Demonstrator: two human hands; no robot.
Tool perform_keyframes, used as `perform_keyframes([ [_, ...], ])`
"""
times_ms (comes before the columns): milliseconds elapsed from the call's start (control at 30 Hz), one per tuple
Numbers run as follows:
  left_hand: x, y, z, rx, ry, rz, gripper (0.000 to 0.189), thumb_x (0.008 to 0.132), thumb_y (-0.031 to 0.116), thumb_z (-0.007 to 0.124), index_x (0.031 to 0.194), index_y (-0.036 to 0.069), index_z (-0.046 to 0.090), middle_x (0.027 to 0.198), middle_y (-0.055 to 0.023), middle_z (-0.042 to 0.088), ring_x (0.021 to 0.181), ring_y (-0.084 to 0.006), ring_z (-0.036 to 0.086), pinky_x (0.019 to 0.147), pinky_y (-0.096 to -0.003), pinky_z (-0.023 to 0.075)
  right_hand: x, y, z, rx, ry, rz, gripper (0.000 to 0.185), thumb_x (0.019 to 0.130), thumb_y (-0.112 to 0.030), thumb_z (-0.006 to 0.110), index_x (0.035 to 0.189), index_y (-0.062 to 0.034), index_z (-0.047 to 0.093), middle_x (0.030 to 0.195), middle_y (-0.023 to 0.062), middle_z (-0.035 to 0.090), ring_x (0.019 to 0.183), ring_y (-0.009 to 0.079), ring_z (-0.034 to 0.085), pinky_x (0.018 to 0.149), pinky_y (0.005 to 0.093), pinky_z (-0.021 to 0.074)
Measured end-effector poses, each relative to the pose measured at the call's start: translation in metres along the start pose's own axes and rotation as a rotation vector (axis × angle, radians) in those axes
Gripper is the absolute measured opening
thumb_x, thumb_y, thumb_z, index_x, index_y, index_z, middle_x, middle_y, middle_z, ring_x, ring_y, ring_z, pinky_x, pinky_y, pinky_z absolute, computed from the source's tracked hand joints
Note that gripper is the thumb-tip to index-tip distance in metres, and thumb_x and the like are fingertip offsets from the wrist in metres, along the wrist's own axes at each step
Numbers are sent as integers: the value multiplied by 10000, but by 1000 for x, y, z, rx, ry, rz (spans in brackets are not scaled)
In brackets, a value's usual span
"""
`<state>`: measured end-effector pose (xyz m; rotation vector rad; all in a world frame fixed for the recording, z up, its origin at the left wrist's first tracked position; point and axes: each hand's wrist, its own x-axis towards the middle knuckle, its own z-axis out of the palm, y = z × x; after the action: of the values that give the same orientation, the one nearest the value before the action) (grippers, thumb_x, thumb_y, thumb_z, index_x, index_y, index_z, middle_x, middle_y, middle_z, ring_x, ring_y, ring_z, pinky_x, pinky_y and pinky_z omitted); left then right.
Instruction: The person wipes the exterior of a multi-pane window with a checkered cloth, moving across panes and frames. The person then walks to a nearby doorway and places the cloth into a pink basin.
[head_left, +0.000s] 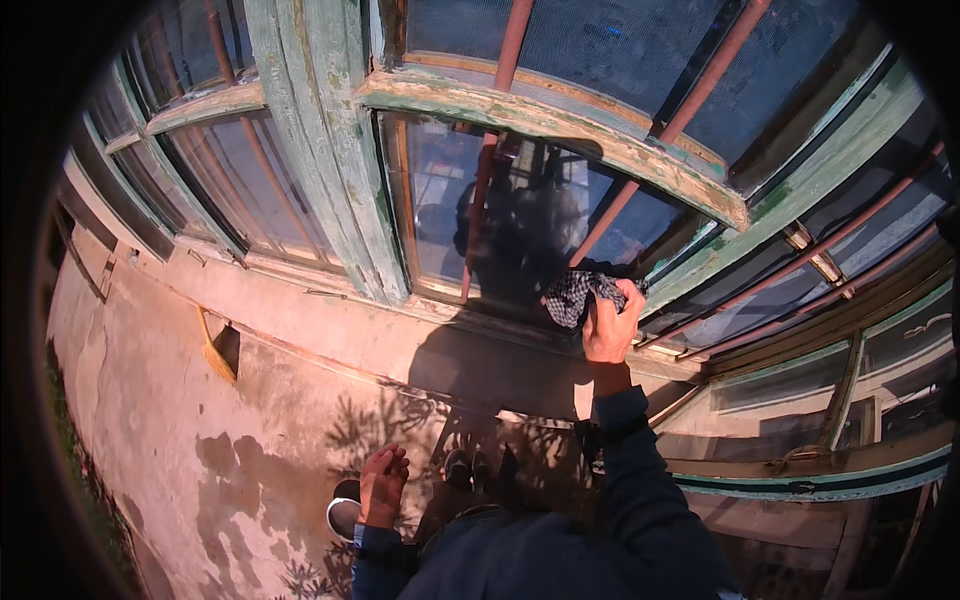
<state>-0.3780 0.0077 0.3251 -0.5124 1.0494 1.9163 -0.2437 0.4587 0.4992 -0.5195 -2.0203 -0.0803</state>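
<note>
My right hand (613, 324) grips a crumpled black-and-white checked cloth (571, 298) against the lower right part of a window pane (442, 202). The pane sits in a wooden frame (517, 112) with peeling green paint, and reddish metal bars (480, 202) run behind it. My shadow and reflection darken the glass. Low in front of my body, my left hand (384, 480) hangs over the concrete ground with its fingers curled. Whether it holds anything, I cannot tell. A round object with a white rim (343, 510) lies beside it.
On the right an opened window sash (840, 412) with green edges juts out beside me. A straw hand broom (216, 356) leans by the wall base at the left. The window ledge (360, 330) runs below the panes. Wet patches (240, 480) mark the ground.
</note>
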Motion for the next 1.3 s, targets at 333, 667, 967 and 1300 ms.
perform_keyframes([
  [333,-7,-1,13,76,50,-24,286,1046,151,636,1304,28,649,1080,-78,746,904,-201,720,799,-302,603,83,-13,-17,-160,362,-69,371,819,88,757,1163,-20,668,1216,254,559,1087,414,581,906,484,508],
  [667,-30,-9,-10,-10,-15,9,280,1047,162,653,1290,24,667,1093,-92,762,951,-212,740,831,-319,604,-120,13,72,-115,-159,149,316,833,16,709,1143,-41,688,1272,212,565,1158,440,594,971,500,515],
  [967,-52,-22,-19,21,27,55,268,1055,148,632,1277,-1,656,1097,-115,748,951,-217,718,842,-320,584,-140,-63,126,87,-307,572,350,877,25,665,1216,-57,699,1330,266,515,1128,473,620,936,520,539],
  [1300,-74,-28,-53,-101,267,98,246,1036,99,621,1256,3,676,1068,-132,743,900,-252,719,807,-360,598,-102,-201,262,504,-313,562,468,784,34,748,1224,-107,675,1191,186,573,1081,424,610,929,472,515],
])
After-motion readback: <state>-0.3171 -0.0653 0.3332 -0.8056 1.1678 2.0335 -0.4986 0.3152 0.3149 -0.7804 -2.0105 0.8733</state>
